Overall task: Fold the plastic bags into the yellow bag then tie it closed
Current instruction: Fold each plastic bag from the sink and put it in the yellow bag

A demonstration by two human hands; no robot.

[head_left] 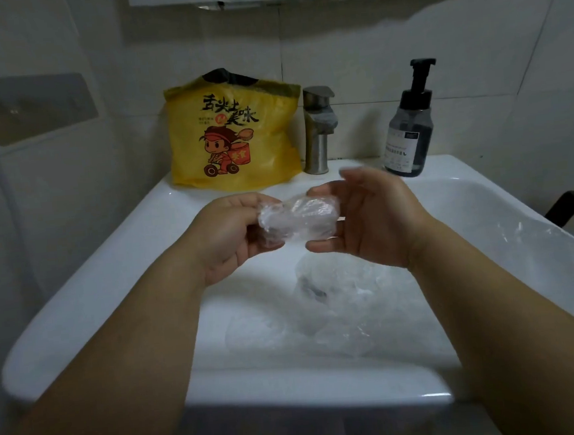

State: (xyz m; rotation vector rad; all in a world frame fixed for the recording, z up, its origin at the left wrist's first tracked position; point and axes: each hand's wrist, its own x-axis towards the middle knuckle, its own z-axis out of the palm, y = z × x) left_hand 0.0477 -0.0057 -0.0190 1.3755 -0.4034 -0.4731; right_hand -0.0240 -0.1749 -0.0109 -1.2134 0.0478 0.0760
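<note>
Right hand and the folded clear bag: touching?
Touching. Head view: the right hand holds the folded clear bag at one end, thumb on top; the left hand grips the other end.

Dim light falls on a white tiled wall (367,39) behind a white sink (103,262).

Left hand (227,235), right hand (368,219) grip folded clear bag (298,221) over sink (163,234).

Quantities: 1 yellow bag (234,135), 1 folded clear bag (296,220), 1 tap (318,129), 1 soap bottle (409,132), 1 sink (111,265) (loose bags (338,316) inside: count unclear).
</note>
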